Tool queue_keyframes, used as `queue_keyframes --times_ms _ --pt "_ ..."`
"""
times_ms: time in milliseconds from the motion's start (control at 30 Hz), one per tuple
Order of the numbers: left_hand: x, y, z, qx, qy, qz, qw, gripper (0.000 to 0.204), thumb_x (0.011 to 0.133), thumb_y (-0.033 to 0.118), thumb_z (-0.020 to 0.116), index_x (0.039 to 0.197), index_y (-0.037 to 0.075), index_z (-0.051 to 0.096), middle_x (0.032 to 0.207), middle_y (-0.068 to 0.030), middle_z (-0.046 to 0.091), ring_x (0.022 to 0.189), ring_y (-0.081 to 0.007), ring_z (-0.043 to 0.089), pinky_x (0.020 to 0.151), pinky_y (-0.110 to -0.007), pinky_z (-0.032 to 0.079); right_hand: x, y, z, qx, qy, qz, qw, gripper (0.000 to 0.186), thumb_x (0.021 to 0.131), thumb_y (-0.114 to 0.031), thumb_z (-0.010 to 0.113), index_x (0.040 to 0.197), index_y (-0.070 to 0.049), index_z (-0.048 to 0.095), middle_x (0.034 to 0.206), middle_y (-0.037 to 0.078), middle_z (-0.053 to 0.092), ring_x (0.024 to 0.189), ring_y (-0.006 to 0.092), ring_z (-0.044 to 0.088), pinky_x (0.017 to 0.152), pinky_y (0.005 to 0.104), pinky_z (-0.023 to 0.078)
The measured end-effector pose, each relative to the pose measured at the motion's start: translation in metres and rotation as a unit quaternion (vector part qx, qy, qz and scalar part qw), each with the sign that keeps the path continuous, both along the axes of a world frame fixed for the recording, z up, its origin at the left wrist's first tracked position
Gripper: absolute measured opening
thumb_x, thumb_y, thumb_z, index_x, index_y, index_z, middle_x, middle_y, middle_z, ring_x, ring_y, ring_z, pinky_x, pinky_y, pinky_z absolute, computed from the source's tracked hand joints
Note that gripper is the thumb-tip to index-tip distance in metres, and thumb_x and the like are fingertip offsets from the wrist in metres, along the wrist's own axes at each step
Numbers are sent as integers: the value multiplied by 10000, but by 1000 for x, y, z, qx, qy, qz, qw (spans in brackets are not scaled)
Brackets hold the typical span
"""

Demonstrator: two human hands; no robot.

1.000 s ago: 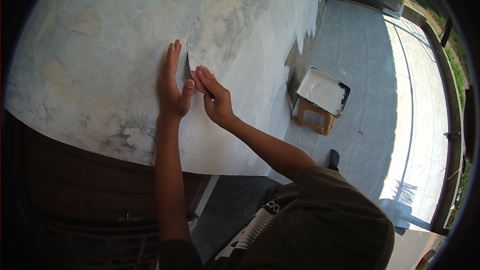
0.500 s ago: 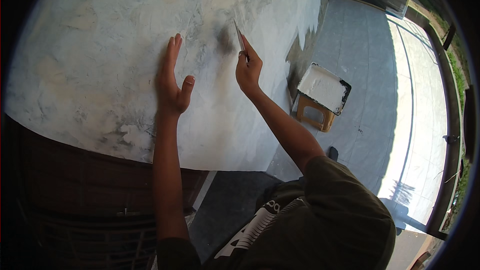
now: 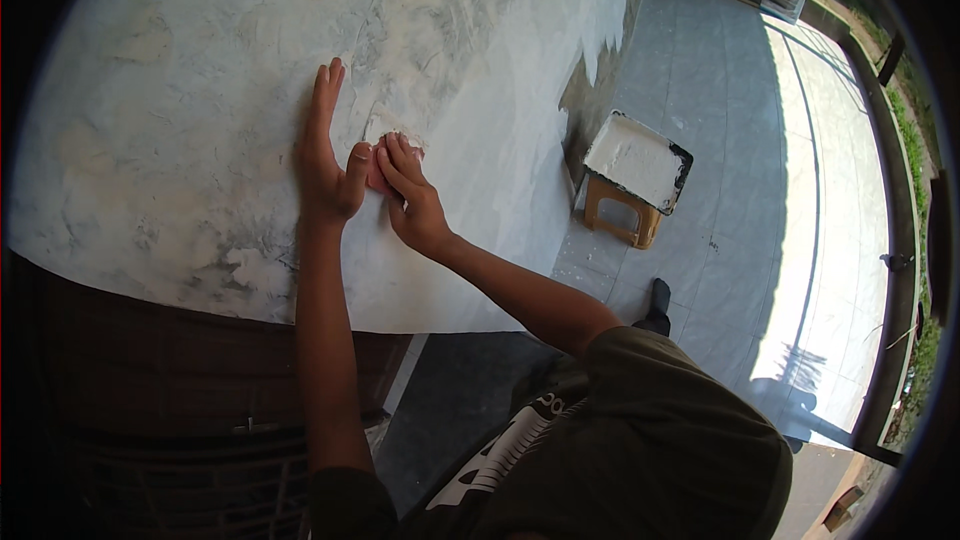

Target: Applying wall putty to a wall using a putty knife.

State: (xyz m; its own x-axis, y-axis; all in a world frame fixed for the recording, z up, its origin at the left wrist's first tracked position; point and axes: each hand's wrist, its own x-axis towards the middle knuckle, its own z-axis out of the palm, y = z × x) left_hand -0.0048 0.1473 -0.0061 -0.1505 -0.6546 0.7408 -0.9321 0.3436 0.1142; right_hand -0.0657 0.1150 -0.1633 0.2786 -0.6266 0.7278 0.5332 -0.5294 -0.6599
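Note:
My left hand [image 3: 326,165] rests upright against the wall [image 3: 190,130], open, its fingers stretched upward and its thumb out to the right. Close beside that thumb, my right hand [image 3: 416,202] presses a flat reddish putty scraper [image 3: 377,176] to the wall, fingers spread over its face. White filler shows along the scraper's upper edge. Part of the scraper is hidden under the fingers. Patchy white and grey filler covers the wall around both hands, with a thin crack running up above them.
A shallow black-rimmed tray [image 3: 640,162] of white filler sits on a tan plastic stool [image 3: 610,202] to the right. Grey floor tiles [image 3: 725,170] run beside it toward a sunlit edge. A dark foot [image 3: 658,302] stands below the stool. A dark brown door [image 3: 160,340] is at lower left.
My right hand has moved left and down, from holding the scraper edge-on off the wall to pressing it flat beside my left hand. The left hand stays against the wall.

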Motion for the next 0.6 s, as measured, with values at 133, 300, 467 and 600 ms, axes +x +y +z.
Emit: queue_keyframes --times_ms 133,300,467,600 --pt "0 5 -1 0 -3 13 1000 888 972 592 480 1534 -54 244 1530 -243 410 1427 -375 400 1161 -449 323 -61 5 -32 87 61 175 979 601 858 184 430 1406 -35 546 1413 154 579 1357 254 512 1155 370 344" --pt "-2 -1 -3 0 -6 12 1000 866 973 559 505 1535 -47 246 1528 -233 418 1423 -360 412 1160 -446 324 -50 -88 4 260 -40 -23 965 545 894 107 425 1419 0 526 1017 49 670 778 85 506 764 242 451" --pt "-10 -1 0 15 -13 23 1000 848 969 529 524 1528 -53 260 1521 -238 425 1418 -363 417 1156 -444 330 5 -81 31 128 -73 -113 983 567 869 145 446 1410 -6 528 1397 209 576 1285 251 567 1059 310 438" --pt "-3 19 -12 15 1 37 999 854 964 530 531 1529 -50 260 1522 -240 422 1419 -373 411 1154 -453 333 -35 11 -2 105 -33 39 993 548 868 154 436 1380 1 557 1364 172 613 1296 242 562 1098 341 411"
